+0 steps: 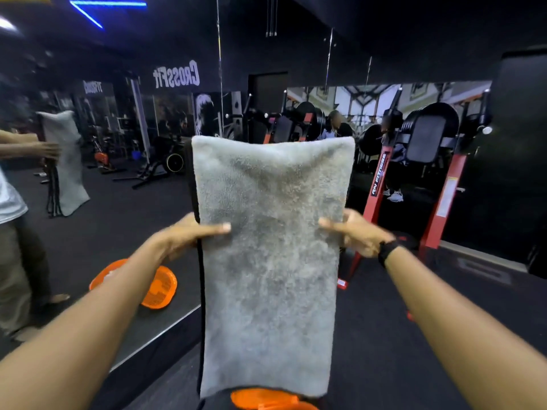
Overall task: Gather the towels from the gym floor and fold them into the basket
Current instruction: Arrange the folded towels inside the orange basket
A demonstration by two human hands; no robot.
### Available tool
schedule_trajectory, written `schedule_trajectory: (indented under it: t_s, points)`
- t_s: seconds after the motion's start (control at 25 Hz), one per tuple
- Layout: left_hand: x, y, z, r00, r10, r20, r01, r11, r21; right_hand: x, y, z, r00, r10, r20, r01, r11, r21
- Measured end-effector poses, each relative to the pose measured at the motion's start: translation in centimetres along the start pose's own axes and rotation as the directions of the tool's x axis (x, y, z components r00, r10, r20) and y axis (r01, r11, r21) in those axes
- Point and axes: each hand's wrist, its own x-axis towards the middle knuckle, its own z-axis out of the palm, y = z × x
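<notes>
mirror wall (124, 119): largest item, spans the left and centre background; shows the reflected person, towel and orange basket.

gym floor (384, 335): dark matting, runs under everything in view.

red weight machine (432, 184): stands to the right, well behind the towel; black pads and plates on it.

towel (269, 261): grey, fluffy, with a dark edge down its left side. held upright in mid-air at arm's length, hanging long and narrow, top edge slightly sagging at the middle. appears already folded lengthwise, judging by the doubled dark layer on the left.

basket (266, 400): orange plastic, on the floor directly below the towel's lower edge, mostly hidden by the cloth; contents cannot be told.

left hand (189, 235): grips the towel's left edge about a third of the way down, thumb across the front, fingers curled behind.

right hand (352, 232): pinches the right edge at matching height, thumb in front, fingers behind; dark watch (387, 250) on the wrist.

step in hand, judged: folding, mid-way; gathering of this towel is done.

next move, judged: calls for bringing top and bottom together crosswise, keeping edges aligned, then lowering the bundle straight down into the basket.
</notes>
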Motion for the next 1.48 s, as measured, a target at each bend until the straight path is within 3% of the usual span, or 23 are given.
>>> schedule_trajectory:
  t_s: [0.08, 0.16, 0.24, 0.32, 0.4, 0.48, 0.56, 0.64, 0.68, 0.76, 0.84, 0.92, 1.04, 1.12, 1.2, 1.28, 1.4, 1.48]
  points:
    - [-1.0, -3.6, 0.6, 0.981, -0.175, 0.079, 0.162, 0.975, 0.152, -1.3, 3.9, 0.6, 0.989, 0.127, 0.075, -0.116, 0.984, -0.136]
    - [-1.1, -4.0, 1.0, 0.977, -0.207, 0.051, 0.198, 0.970, 0.137, -1.1, 4.9, 0.4, 0.987, 0.156, 0.038, -0.145, 0.969, -0.198]
    - [-0.1, -2.5, 0.9, 0.987, -0.151, -0.061, 0.147, 0.987, -0.072, 0.2, 2.6, 0.2, 0.993, 0.111, -0.028, -0.113, 0.989, -0.094]
    - [0.7, -0.8, 0.4, 0.986, -0.158, -0.059, 0.143, 0.968, -0.205, 1.2, 0.5, -0.3, 0.993, 0.113, -0.041, -0.111, 0.993, 0.032]
    - [0.3, -1.8, -0.1, 0.963, -0.268, 0.039, 0.270, 0.961, -0.051, 0.5, 1.3, -0.6, 0.967, 0.245, 0.076, -0.237, 0.966, -0.101]
    - [-0.3, -4.4, 0.3, 0.937, -0.349, -0.026, 0.350, 0.931, 0.101, -0.3, 3.7, -0.5, 0.929, 0.350, 0.119, -0.316, 0.919, -0.238]
    - [-0.4, -5.2, 0.8, 0.947, -0.295, -0.127, 0.289, 0.955, -0.068, 0.0, 4.6, -0.2, 0.964, 0.265, 0.016, -0.261, 0.956, -0.135]
    - [0.0, -4.4, 0.5, 0.972, -0.224, -0.072, 0.205, 0.955, -0.213, 0.7, 3.6, -0.3, 0.982, 0.187, -0.007, -0.187, 0.982, 0.022]
    - [-0.1, -3.6, 0.6, 0.976, -0.219, -0.007, 0.215, 0.964, -0.158, 1.0, 3.0, -0.4, 0.979, 0.203, 0.026, -0.203, 0.979, 0.002]
    - [0.1, -3.5, 0.4, 0.974, -0.225, -0.025, 0.224, 0.973, -0.047, 0.9, 2.8, -0.1, 0.964, 0.260, 0.049, -0.251, 0.957, -0.147]
    - [0.1, -4.0, 0.6, 0.970, -0.209, -0.126, 0.196, 0.974, -0.110, 1.1, 3.6, -0.2, 0.975, 0.221, 0.002, -0.219, 0.971, -0.096]
    - [-0.2, -4.1, 1.0, 0.978, -0.169, -0.120, 0.150, 0.976, -0.156, 1.4, 4.3, -0.2, 0.979, 0.205, -0.023, -0.205, 0.979, -0.002]
    - [-0.2, -4.3, 1.3, 0.980, -0.102, -0.173, 0.092, 0.994, -0.064, 1.6, 4.9, 0.2, 0.970, 0.225, -0.090, -0.233, 0.968, -0.089]
    - [0.0, -4.1, 1.5, 0.967, -0.062, -0.249, 0.041, 0.995, -0.088, 1.8, 4.9, 0.5, 0.976, 0.174, -0.131, -0.179, 0.984, -0.024]
    - [0.2, -4.1, 1.7, 0.949, -0.039, -0.313, 0.008, 0.995, -0.101, 1.8, 4.5, 0.3, 0.989, 0.140, -0.054, -0.139, 0.990, 0.029]
    - [0.2, -4.2, 1.4, 0.932, -0.025, -0.362, -0.014, 0.994, -0.106, 2.0, 4.7, 0.0, 0.996, 0.087, -0.004, -0.087, 0.994, -0.063]
    - [0.2, -4.5, 0.6, 0.926, 0.008, -0.377, -0.045, 0.995, -0.087, 2.6, 5.3, 0.1, 0.976, -0.098, -0.196, 0.059, 0.979, -0.194]
    - [-0.1, -4.6, 0.6, 0.936, 0.052, -0.349, -0.091, 0.991, -0.094, 2.9, 5.4, 0.0, 0.944, -0.220, -0.248, 0.154, 0.953, -0.261]
